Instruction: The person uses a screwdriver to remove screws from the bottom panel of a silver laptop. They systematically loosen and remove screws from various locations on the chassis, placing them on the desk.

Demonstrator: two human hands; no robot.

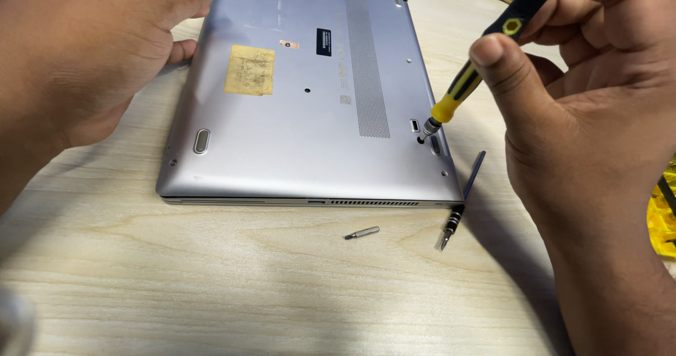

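Note:
A silver laptop (296, 116) lies bottom side up on a light wooden table (246, 285). My right hand (598, 88) grips a black and yellow screwdriver (468, 81), whose tip sits in a screw hole near the laptop's near right corner. At the laptop's far left edge rests my left hand (84, 46), its fingers curled on the case. The underside shows a long perforated vent strip, rubber feet and a yellowish sticker (250, 70).
A loose screwdriver bit (362, 233) lies on the table in front of the laptop. A second slim grey screwdriver (461, 201) leans by the near right corner. Something yellow (662, 215) sits at the right edge.

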